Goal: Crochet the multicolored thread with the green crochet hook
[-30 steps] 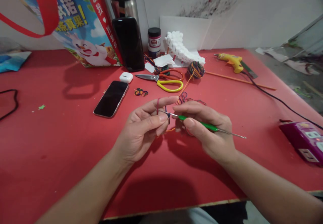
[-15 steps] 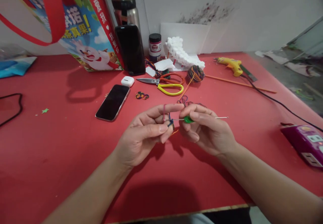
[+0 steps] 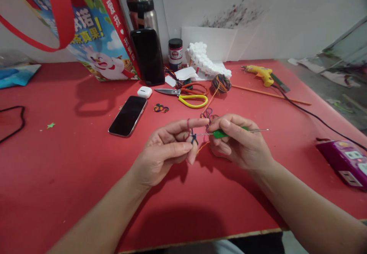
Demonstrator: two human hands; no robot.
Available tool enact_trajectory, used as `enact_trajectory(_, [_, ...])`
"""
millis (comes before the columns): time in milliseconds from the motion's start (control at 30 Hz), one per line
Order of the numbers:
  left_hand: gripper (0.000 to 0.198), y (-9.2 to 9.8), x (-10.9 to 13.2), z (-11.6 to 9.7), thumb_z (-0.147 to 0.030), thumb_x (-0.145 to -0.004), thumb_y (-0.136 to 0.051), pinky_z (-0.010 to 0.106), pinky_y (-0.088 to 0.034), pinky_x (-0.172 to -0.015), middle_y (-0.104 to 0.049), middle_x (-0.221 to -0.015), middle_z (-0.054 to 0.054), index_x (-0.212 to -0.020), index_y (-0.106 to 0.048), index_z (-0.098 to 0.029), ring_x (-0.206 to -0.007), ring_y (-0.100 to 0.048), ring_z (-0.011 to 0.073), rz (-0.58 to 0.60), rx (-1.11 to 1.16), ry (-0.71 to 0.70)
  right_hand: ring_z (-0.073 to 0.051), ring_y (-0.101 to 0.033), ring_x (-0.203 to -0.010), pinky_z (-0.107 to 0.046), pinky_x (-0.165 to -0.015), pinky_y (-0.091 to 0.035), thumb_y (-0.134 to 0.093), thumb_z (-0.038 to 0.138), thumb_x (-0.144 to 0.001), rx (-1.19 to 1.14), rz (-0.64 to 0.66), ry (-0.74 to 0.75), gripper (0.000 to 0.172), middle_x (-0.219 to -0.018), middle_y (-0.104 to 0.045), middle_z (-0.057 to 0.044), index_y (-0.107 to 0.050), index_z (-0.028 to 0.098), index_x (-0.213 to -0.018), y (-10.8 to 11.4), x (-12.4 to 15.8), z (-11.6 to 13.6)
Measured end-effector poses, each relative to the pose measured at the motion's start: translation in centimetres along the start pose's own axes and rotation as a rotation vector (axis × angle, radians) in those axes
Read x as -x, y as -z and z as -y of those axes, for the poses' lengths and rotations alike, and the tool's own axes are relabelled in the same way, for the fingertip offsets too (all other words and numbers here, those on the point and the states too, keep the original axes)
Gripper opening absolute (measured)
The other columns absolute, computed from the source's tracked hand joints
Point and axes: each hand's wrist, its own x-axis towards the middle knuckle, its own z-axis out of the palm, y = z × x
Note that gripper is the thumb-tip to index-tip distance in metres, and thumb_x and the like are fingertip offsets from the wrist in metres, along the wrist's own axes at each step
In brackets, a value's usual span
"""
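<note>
Hook [image 3: 219, 133] is lying nearly level between the hands, its tip reaching the blue yarn [image 3: 194, 138]. A second ago it was slanting down to the right; now its handle is sitting farther from the left hand [image 3: 162, 151], which is pinching the yarn, index finger pointing out with a pink strand [image 3: 188, 125] looping round it. Right hand [image 3: 246, 143] is pinching the handle, seemingly drawing the tip back through a stitch

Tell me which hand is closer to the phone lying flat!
Left. The left hand is to the right of the phone and nearer the camera; the right hand is farther right, beyond the left hand.
</note>
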Motion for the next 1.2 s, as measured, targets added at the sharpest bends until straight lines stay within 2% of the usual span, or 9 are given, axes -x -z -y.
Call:
enact_trajectory(100, [0.038,0.0,-0.1,0.1,-0.013,-0.083,-0.08,0.017,-0.027,-0.048,-0.065,-0.066,0.001,-0.118,-0.085,-0.025,-0.057,-0.057,0.0064,-0.069,-0.005,-0.042,-0.007,-0.055,-0.046,-0.021,-0.045,-0.045,-0.081,0.037,-0.092,0.131,-0.069,0.119,0.017,-0.067,-0.071,-0.001,-0.084,0.02,-0.088,-0.1,0.6,0.0])
enact_trajectory(200, [0.039,-0.2,-0.1,0.0,-0.013,-0.085,-0.079,0.016,-0.021,-0.045,-0.068,-0.067,0.002,-0.121,-0.084,-0.026,-0.048,-0.042,0.0025,-0.081,0.013,-0.061,-0.008,-0.061,-0.053,-0.022,-0.05,-0.051,-0.079,0.035,-0.095,0.192,-0.073,0.171,0.013,-0.075,-0.074,-0.001,-0.085,0.024,-0.096,-0.3,0.9,-0.2])
enact_trajectory(300, [0.037,-0.3,0.0,-0.2,-0.015,-0.086,-0.077,0.015,-0.019,-0.045,-0.067,-0.064,0.002,-0.121,-0.084,-0.025,-0.045,-0.036,0.0012,-0.03,0.033,-0.023,-0.008,-0.059,-0.049,-0.02,-0.046,-0.049,-0.087,0.038,-0.087,0.059,-0.031,0.071,0.015,-0.071,-0.074,0.0,-0.085,0.025,-0.095,-0.5,0.6,-0.1])
enact_trajectory(433, [0.035,-0.1,0.0,-0.3,-0.015,-0.08,-0.078,0.017,-0.032,-0.051,-0.062,-0.063,0.001,-0.113,-0.087,-0.021,-0.053,-0.056,0.0059,0.029,0.026,0.027,-0.006,-0.052,-0.041,-0.017,-0.038,-0.043,-0.094,0.036,-0.078,-0.082,0.113,-0.107,0.02,-0.06,-0.072,-0.001,-0.084,0.02,-0.084,-0.1,-0.3,0.7])
enact_trajectory(533, [0.035,0.2,0.0,-0.3,-0.014,-0.077,-0.075,0.019,-0.036,-0.052,-0.058,-0.064,-0.001,-0.11,-0.088,-0.02,-0.05,-0.056,0.0058,0.076,0.012,0.05,-0.006,-0.051,-0.038,-0.016,-0.034,-0.041,-0.094,0.033,-0.077,-0.051,0.206,-0.143,0.019,-0.057,-0.072,-0.002,-0.084,0.017,-0.08,0.5,-0.5,1.2])
enact_trajectory(733, [0.035,0.1,0.0,-0.5,-0.014,-0.076,-0.075,0.022,-0.037,-0.053,-0.056,-0.059,-0.002,-0.108,-0.088,-0.02,-0.046,-0.053,0.0064,0.052,-0.068,0.025,-0.008,-0.057,-0.04,-0.017,-0.035,-0.042,-0.09,0.029,-0.083,0.137,0.183,0.007,0.014,-0.062,-0.074,-0.004,-0.084,0.017,-0.083,1.4,-0.1,1.6])
enact_trajectory(900, [0.031,0.3,-0.1,0.0,-0.013,-0.078,-0.077,0.025,-0.046,-0.059,-0.06,-0.059,-0.002,-0.105,-0.088,-0.021,-0.049,-0.054,0.0088,-0.067,-0.172,-0.051,-0.009,-0.056,-0.042,-0.021,-0.038,-0.043,-0.087,0.027,-0.086,0.405,0.141,0.157,0.011,-0.064,-0.072,-0.003,-0.083,0.017,-0.083,1.2,0.5,2.3])
enact_trajectory(1067, [0.029,0.5,-0.2,0.3,-0.013,-0.082,-0.078,0.025,-0.047,-0.061,-0.063,-0.063,-0.001,-0.109,-0.086,-0.02,-0.056,-0.057,0.0108,-0.178,-0.305,-0.093,-0.014,-0.064,-0.057,-0.026,-0.048,-0.048,-0.078,0.021,-0.092,0.71,0.143,0.38,0.009,-0.065,-0.072,-0.002,-0.082,0.021,-0.084,0.4,0.9,2.6])
enact_trajectory(1200, [0.03,0.5,-0.3,0.2,-0.015,-0.082,-0.081,0.02,-0.041,-0.053,-0.065,-0.064,0.001,-0.112,-0.084,-0.018,-0.055,-0.054,0.0093,-0.196,-0.228,-0.057,-0.016,-0.07,-0.065,-0.03,-0.06,-0.054,-0.073,0.02,-0.096,0.873,0.171,0.52,0.011,-0.071,-0.076,0.0,-0.08,0.026,-0.089,-0.1,0.8,2.1])
